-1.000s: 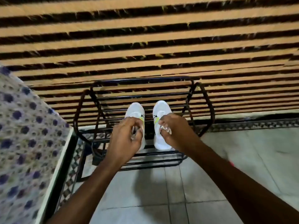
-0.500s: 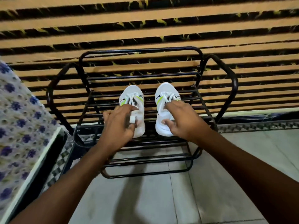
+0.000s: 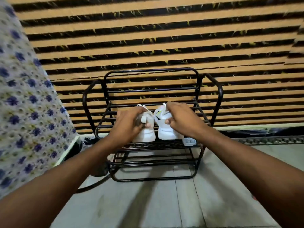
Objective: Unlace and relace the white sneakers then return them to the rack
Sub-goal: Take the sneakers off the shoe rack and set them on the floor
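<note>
— What's happening nearest us?
— Two bare forearms are reaching out over the tiled floor (image 3: 148,203) toward the black metal rack (image 3: 153,145).
— And the hands?
— The left hand (image 3: 130,122) is gripping the left sneaker (image 3: 146,134), fingers curled round its heel end. The right hand (image 3: 182,119) is gripping the right sneaker (image 3: 166,129), thumb pinching its side and the fingers curling over the top.
— Where are the shoes sitting?
— Side by side on the rack's upper shelf, heels toward us, nearly touching.
— Anything beyond the rack?
— An orange-and-black striped cloth (image 3: 164,38) is hanging behind it, and a blue-flowered fabric (image 3: 24,104) is lying to the rack's left.
</note>
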